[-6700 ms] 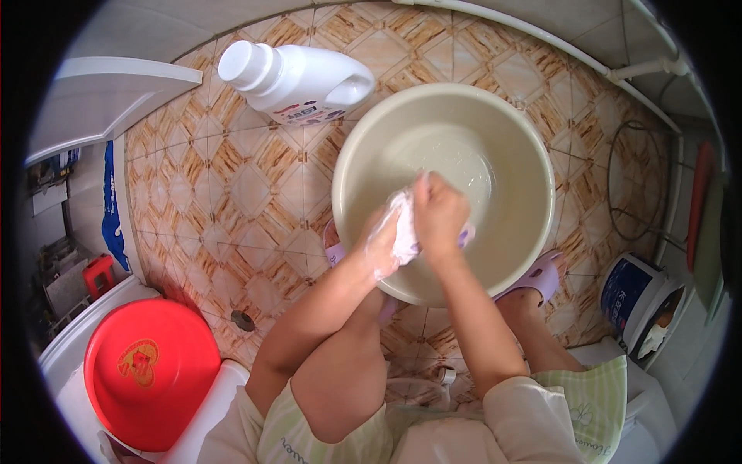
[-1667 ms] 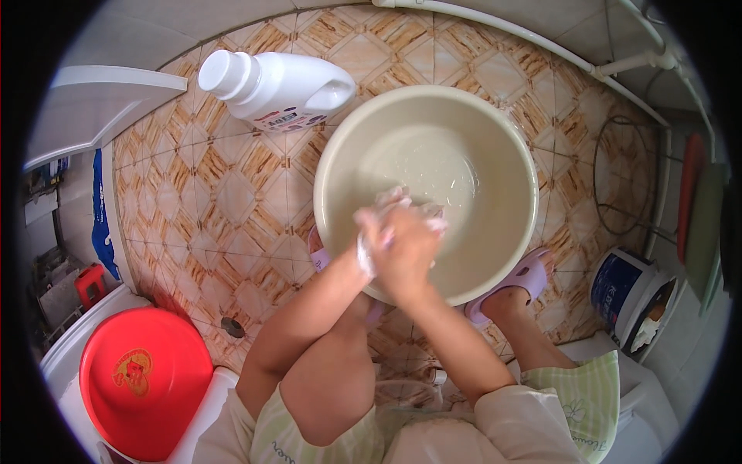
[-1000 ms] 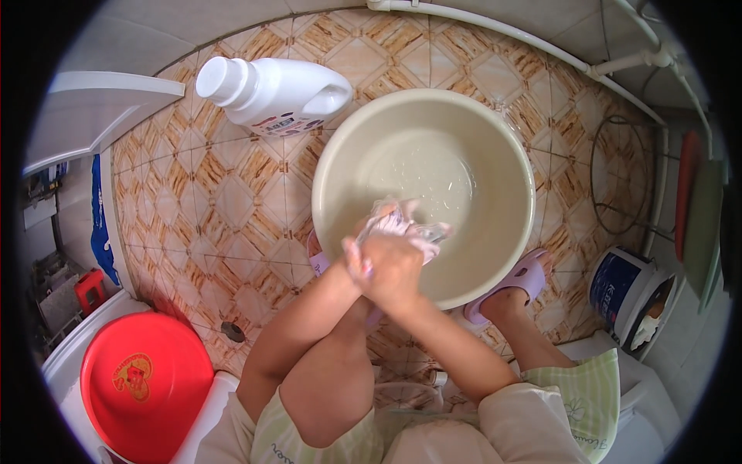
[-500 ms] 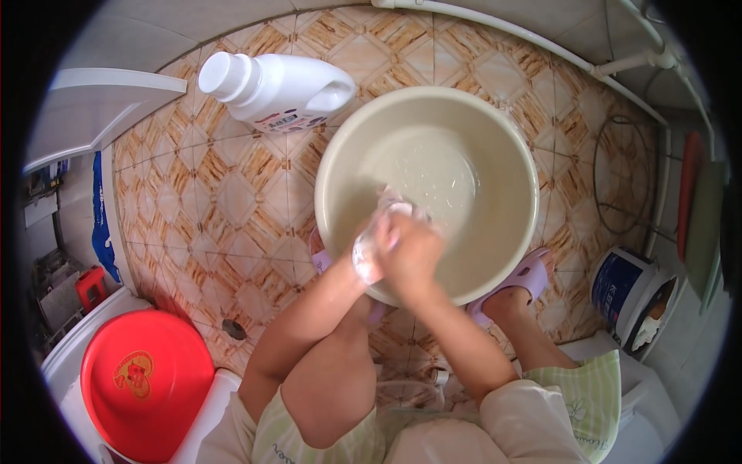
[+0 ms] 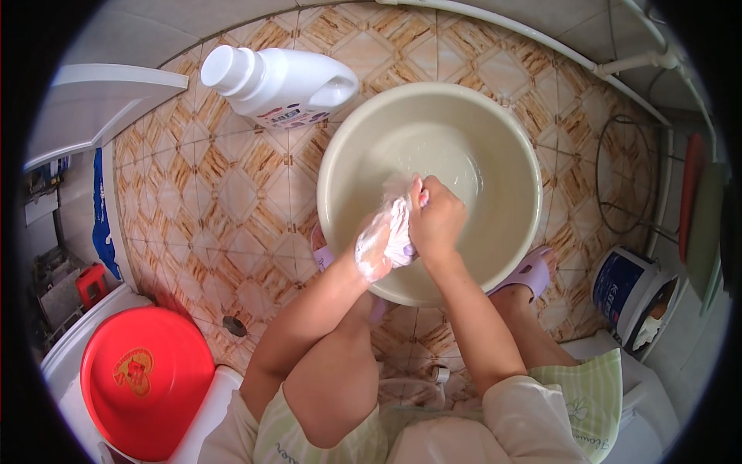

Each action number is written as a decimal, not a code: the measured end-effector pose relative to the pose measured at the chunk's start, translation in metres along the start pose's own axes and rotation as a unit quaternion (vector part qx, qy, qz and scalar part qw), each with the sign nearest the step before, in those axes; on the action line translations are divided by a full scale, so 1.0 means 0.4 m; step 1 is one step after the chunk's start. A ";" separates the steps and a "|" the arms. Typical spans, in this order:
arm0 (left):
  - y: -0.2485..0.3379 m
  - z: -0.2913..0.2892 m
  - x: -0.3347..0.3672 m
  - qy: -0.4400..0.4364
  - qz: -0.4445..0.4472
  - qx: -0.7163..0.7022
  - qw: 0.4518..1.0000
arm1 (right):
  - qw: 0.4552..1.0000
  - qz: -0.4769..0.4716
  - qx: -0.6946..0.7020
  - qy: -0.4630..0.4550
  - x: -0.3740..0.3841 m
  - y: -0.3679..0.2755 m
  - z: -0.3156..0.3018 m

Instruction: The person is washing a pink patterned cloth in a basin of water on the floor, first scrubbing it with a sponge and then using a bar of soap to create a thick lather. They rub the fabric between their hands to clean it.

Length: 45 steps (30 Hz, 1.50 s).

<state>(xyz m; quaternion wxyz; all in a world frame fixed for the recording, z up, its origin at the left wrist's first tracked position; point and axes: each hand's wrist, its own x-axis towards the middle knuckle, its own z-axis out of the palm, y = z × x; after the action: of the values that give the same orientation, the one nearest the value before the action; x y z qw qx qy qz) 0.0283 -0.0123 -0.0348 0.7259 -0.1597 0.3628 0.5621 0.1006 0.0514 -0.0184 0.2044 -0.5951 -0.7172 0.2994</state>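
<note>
Tiled floor (image 5: 232,201), patterned, beige/brown. Basin (image 5: 510,255), lg., cream, set on floor betw. feet. Lid (image 5: 147,379), red, round, lower left. Detergent bottle (image 5: 278,85), white, laid beside basin rim. Cloth (image 5: 398,228), sm., wet, white/lilac, held over basin; clenched by left hand (image 5: 372,249) & right hand (image 5: 437,220), both grips pressed tight on it.

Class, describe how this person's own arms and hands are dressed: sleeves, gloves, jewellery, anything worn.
Both forearms are bare from elbow to wrist. The left hand and right hand wear no gloves; no rings, watch or bracelet show. No sleeve reaches the forearms.
</note>
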 end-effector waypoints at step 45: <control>0.142 0.040 -0.083 -0.079 0.020 0.006 0.997 | 0.824 0.210 0.472 -0.235 0.041 0.051 -0.178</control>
<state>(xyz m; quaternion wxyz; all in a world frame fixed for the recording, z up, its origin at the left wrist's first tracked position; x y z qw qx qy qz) -0.0224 -0.0072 0.0097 0.7418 -0.1027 0.3106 0.5854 0.1585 0.0831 0.0193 0.2178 -0.4739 -0.3728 0.7674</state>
